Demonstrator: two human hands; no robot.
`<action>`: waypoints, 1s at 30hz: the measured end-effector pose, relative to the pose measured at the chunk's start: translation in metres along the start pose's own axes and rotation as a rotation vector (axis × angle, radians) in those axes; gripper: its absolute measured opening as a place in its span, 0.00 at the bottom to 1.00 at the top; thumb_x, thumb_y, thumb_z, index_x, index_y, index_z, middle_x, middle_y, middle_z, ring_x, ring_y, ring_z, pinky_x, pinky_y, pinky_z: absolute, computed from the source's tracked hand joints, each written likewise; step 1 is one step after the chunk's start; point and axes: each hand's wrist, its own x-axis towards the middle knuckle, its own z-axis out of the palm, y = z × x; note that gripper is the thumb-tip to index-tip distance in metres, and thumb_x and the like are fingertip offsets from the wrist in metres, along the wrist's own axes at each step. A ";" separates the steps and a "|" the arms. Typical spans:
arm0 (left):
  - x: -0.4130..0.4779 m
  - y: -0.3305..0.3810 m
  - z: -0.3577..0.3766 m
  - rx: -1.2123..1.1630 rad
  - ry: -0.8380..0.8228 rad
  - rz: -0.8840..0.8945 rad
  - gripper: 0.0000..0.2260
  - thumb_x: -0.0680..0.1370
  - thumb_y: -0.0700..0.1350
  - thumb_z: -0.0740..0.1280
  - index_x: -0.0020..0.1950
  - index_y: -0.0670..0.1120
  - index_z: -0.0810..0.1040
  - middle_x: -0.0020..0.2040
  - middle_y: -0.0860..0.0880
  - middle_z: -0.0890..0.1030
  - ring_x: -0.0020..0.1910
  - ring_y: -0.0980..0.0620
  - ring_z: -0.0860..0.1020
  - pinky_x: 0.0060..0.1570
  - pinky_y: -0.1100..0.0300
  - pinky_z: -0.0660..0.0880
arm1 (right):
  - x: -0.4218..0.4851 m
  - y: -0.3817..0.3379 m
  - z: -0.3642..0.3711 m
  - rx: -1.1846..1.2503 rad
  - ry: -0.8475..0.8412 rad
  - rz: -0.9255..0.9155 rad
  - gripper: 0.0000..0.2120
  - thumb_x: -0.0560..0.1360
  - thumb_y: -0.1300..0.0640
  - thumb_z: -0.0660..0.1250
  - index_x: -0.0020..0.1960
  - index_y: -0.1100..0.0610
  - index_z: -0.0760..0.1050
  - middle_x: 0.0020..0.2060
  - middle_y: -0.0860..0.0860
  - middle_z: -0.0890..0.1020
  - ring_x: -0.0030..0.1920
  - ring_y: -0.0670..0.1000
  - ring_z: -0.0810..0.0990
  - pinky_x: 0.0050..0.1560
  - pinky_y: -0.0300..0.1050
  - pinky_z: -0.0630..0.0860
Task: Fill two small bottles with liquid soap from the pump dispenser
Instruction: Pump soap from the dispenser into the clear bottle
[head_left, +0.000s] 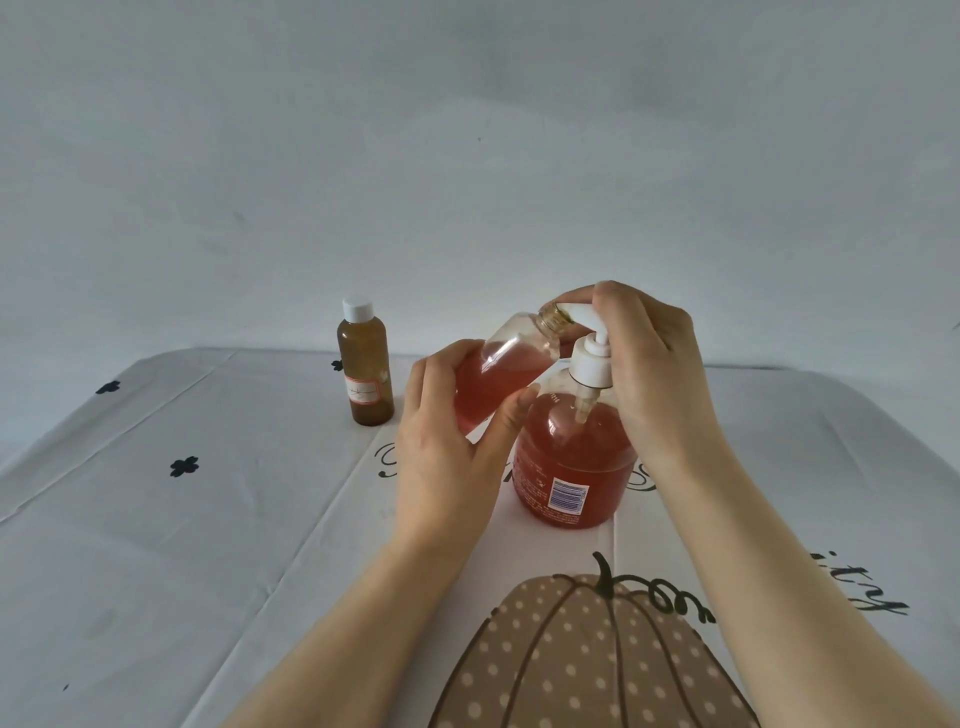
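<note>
We are holding 1 open bottle (498, 364) in our left hand (452, 452). The fingers are wrapping its lower body from the left and the thumb is lying across its near side. Our left forearm is reaching in from the bottom of the view, with the wrist nearly straight. The open bottle is tilting with its neck up and to the right, its threaded mouth is meeting the spout tip of the pump head (589, 358), and reddish soap is sitting in its lower part.

Our right hand (649, 364) is arching over the pump head, its fingers curling down over the top and far side and hiding most of the spout. The right forearm is rising from the lower right, with the wrist bending inward.

The pump dispenser (571, 467) is standing upright on the counter (208, 545) between our 2 hands, holding red soap and showing us a barcode label. The capped bottle (365, 374), amber with a white cap, is standing upright toward the far left, well apart from both hands. A white cloth with a pumpkin print (587, 660) is covering the counter.
</note>
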 end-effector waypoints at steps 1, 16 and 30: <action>0.000 -0.001 0.000 0.002 -0.011 -0.009 0.23 0.73 0.55 0.70 0.63 0.45 0.73 0.55 0.51 0.76 0.53 0.70 0.72 0.49 0.77 0.68 | 0.000 0.001 0.000 -0.006 0.006 0.005 0.16 0.78 0.56 0.58 0.39 0.51 0.82 0.34 0.51 0.84 0.40 0.62 0.83 0.46 0.60 0.80; 0.002 0.002 -0.002 -0.018 -0.021 -0.031 0.23 0.73 0.57 0.69 0.63 0.49 0.72 0.55 0.53 0.77 0.53 0.65 0.74 0.48 0.74 0.72 | -0.001 -0.003 0.003 -0.035 0.039 -0.006 0.26 0.76 0.32 0.51 0.48 0.46 0.82 0.34 0.47 0.85 0.38 0.47 0.85 0.47 0.50 0.81; 0.002 0.003 -0.002 -0.022 -0.008 -0.013 0.20 0.74 0.52 0.72 0.62 0.47 0.73 0.54 0.53 0.76 0.52 0.69 0.73 0.46 0.76 0.70 | -0.002 -0.006 0.003 -0.021 0.038 0.019 0.28 0.77 0.30 0.53 0.50 0.48 0.82 0.33 0.43 0.84 0.41 0.53 0.85 0.51 0.56 0.81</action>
